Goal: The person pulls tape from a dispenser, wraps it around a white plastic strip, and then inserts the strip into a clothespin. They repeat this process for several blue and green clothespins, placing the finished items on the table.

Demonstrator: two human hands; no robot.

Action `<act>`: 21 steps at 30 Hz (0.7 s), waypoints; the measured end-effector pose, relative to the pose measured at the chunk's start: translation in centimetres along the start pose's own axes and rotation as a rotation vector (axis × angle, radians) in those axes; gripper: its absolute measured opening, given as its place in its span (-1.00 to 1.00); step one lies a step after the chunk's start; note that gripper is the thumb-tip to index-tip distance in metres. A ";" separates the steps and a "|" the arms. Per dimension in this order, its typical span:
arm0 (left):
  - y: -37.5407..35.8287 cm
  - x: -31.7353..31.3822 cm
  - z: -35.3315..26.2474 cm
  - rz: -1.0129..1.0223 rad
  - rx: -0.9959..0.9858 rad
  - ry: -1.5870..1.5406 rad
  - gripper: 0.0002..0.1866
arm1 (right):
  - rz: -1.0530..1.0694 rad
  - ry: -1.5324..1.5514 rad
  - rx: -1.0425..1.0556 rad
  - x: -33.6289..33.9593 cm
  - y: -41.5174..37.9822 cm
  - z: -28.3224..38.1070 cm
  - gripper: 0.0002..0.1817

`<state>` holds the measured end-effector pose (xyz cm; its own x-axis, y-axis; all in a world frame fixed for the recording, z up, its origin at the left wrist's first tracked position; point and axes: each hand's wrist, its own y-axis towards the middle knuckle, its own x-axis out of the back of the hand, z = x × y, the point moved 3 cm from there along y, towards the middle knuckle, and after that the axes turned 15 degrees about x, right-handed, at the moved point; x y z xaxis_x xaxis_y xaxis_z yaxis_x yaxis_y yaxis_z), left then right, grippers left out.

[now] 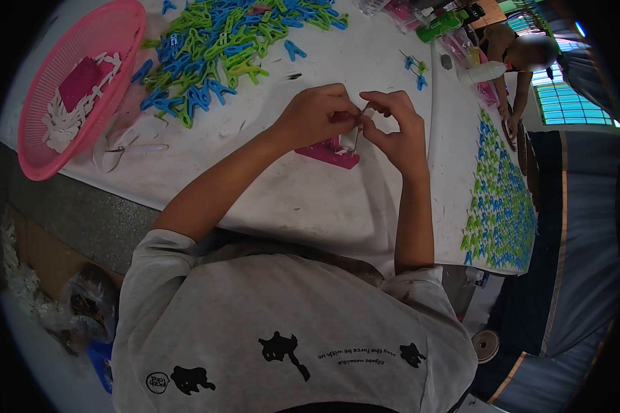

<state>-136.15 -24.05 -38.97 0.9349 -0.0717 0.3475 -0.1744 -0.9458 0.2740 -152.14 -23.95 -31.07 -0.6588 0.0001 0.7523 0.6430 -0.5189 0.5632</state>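
My left hand [322, 113] is closed in a pinch at the middle of the table, its fingertips meeting those of my right hand [396, 124]. Between the right thumb and forefinger is a small white piece [369, 113], too small to name exactly. What the left fingers pinch is hidden by the fingers. A thin rod [356, 140] shows just below the fingertips. Beneath the hands a magenta block-like holder [334, 157] rests on the white table cover, with pale bits in it.
Blue and green plastic clips [220, 48] lie heaped at the back left. A pink basket [31, 131] holds white strips. More clips stand in rows [499, 199] on the right. A green bottle [439, 26] and another person [499, 51] are at the far right.
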 end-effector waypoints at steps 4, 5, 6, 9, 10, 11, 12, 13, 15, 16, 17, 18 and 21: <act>0.2 0.7 -0.2 -0.032 -0.045 -0.208 -0.88 | -0.007 -0.009 0.120 0.6 1.5 0.9 -0.48; 0.4 1.1 -0.1 -0.030 -0.054 -0.198 -0.88 | -0.010 -0.062 0.217 0.8 2.1 1.3 -0.49; 0.7 1.7 0.2 -0.061 -0.063 -0.221 -0.88 | -0.022 -0.065 0.225 1.1 2.4 1.0 -0.49; 1.5 4.5 1.6 -0.160 -0.032 -0.267 -0.90 | -0.422 0.227 0.080 2.4 3.5 -3.4 -0.54; 1.8 5.5 2.1 -0.217 0.015 -0.304 -0.91 | -0.434 0.229 0.095 1.7 4.5 -4.8 -0.54; 2.0 5.9 2.7 -0.216 0.002 -0.292 -0.91 | -0.316 0.114 0.002 0.7 5.6 -6.1 -0.54; 2.2 6.3 3.5 -0.249 0.023 -0.455 -0.92 | -0.200 -0.003 -0.094 -0.4 6.5 -7.6 -0.52; 2.4 6.9 3.9 -0.279 0.043 -0.619 -0.92 | -0.102 -0.039 -0.053 -2.3 7.1 -9.1 -0.52; 2.2 7.8 3.7 -0.276 0.145 -0.557 -0.92 | 0.060 -0.093 -0.039 -6.6 8.0 -11.1 -0.50; 2.1 7.9 4.0 -0.247 0.185 -0.589 -0.94 | 0.125 -0.107 -0.066 -8.4 8.4 -11.5 -0.50; 2.0 8.0 4.3 -0.220 0.228 -0.622 -0.96 | 0.111 -0.107 -0.055 -9.5 8.5 -11.9 -0.50; 2.0 8.0 4.4 -0.225 0.216 -0.609 -0.96 | 0.211 -0.168 -0.077 -10.8 8.7 -12.4 -0.57; 1.9 8.2 4.7 -0.234 0.248 -0.660 -0.95 | 0.349 -0.191 -0.079 -13.2 9.1 -14.3 -0.63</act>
<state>-127.38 -27.96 -39.81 0.9440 0.0387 -0.3276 0.0537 -0.9979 0.0370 -143.16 -40.89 -40.74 -0.3166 -0.0327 0.9480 0.7783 -0.5803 0.2399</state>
